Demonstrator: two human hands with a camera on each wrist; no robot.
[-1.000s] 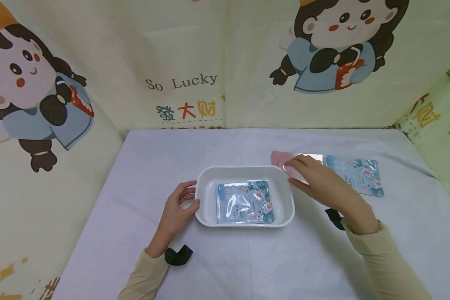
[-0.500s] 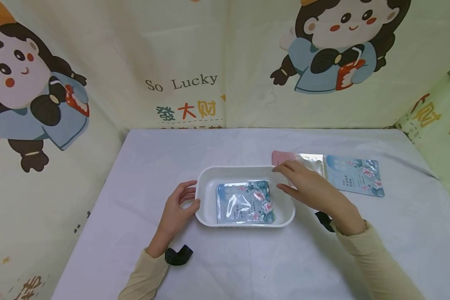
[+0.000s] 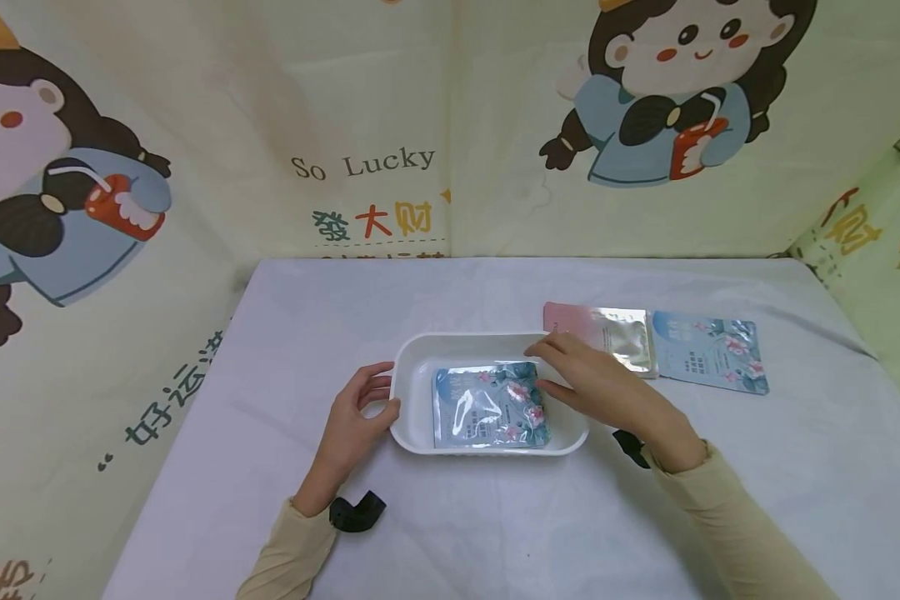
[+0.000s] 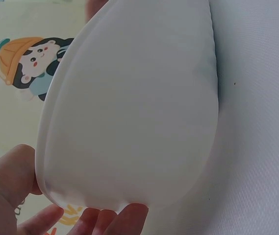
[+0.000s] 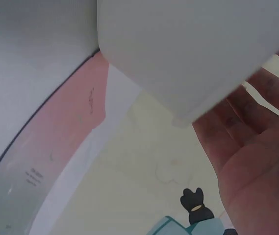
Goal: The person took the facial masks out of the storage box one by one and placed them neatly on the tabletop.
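Observation:
A white plastic tray (image 3: 412,358) sits mid-table with a glossy blue flowered sachet (image 3: 487,408) lying flat inside. Colored edges at the sachet's right side suggest more beneath it. My left hand (image 3: 356,417) holds the tray's left end, thumb at the rim and fingers round the outer wall, as the left wrist view also shows. My right hand (image 3: 600,383) reaches over the tray's right wall, fingertips close to the sachet's right edge, holding nothing. In the right wrist view the tray's outer wall (image 5: 188,49) partly hides the fingers (image 5: 237,117).
Behind and right of the tray, a pink and silver sachet (image 3: 630,333) lies beside another blue flowered sachet (image 3: 712,350). The table has a white cloth (image 3: 450,533); a printed cartoon curtain (image 3: 375,100) stands behind it.
My right hand has moved left, from over the pink sachet to over the tray's right part, uncovering more of the pink and silver sachet. Left hand and tray stay put.

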